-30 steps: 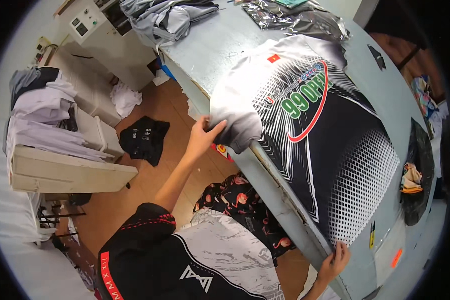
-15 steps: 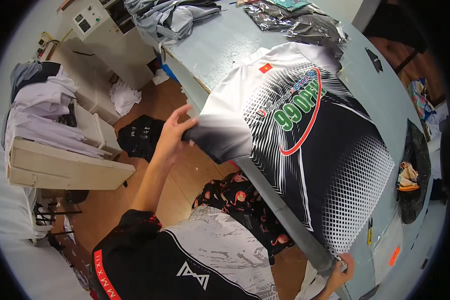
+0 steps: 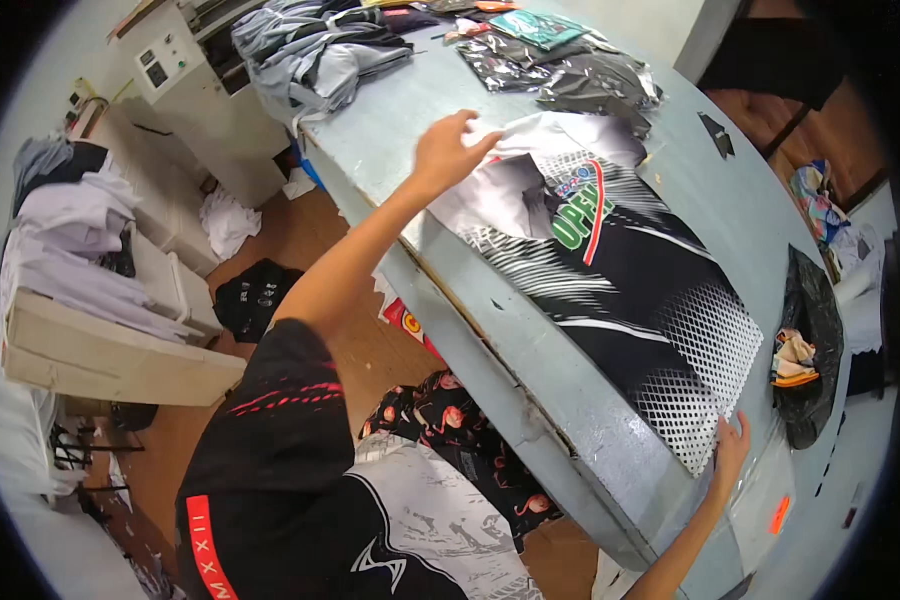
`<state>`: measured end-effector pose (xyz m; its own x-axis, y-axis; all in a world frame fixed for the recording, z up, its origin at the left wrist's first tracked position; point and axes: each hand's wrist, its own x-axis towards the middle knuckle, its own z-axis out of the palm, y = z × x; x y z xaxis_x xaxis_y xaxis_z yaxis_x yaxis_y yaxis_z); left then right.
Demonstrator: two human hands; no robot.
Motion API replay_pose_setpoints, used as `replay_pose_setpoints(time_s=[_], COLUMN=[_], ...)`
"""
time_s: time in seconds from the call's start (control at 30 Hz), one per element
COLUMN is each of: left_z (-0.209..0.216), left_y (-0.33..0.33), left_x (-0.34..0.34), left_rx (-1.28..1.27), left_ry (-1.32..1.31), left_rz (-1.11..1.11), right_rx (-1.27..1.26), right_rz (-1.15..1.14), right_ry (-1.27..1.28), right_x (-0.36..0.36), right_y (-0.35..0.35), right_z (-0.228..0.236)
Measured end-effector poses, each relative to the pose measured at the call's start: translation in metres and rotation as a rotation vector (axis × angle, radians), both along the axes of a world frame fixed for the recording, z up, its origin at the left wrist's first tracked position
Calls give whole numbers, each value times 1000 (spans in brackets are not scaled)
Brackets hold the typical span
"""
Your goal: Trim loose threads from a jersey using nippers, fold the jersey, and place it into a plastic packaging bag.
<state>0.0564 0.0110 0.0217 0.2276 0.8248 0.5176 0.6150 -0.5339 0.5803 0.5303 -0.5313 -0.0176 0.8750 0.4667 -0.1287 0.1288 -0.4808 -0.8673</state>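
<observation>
A black and white printed sports jersey (image 3: 660, 260) with green lettering and a red curve lies on the pale blue table. Its near side is folded over, with the grey-white sleeve (image 3: 510, 195) lying across the chest. Above the shoulder end, my left hand (image 3: 450, 155) has its thumb and fingers apart, and nothing shows between them. My right hand (image 3: 732, 450) is beside the dotted hem corner, its fingers stretched out at the fabric's edge.
Grey garments (image 3: 320, 55) are heaped at the table's far left, and bagged clothes (image 3: 560, 65) lie at the far end. A black plastic bag (image 3: 810, 350) rests on the right. Left of the table stands a cream cabinet (image 3: 120, 345) piled with white cloth; a black garment (image 3: 255, 300) is on the floor.
My left hand has carried the sleeve and near side up and over the jersey, then let go. My right hand has moved up and right along the hem. More bare tabletop shows.
</observation>
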Motion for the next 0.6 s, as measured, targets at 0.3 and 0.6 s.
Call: replay_pose_setpoints(time_s=[0.3, 0.6], left_z=[-38, -29], left_y=[20, 23], left_x=[-22, -15], left_rx=[18, 61], left_ry=[330, 205], left_rz=[-167, -132], right_rx=[-68, -21], right_rz=[91, 8], right_ry=[-237, -308], right_x=[20, -9], right_y=[-28, 13], right_z=[-29, -13])
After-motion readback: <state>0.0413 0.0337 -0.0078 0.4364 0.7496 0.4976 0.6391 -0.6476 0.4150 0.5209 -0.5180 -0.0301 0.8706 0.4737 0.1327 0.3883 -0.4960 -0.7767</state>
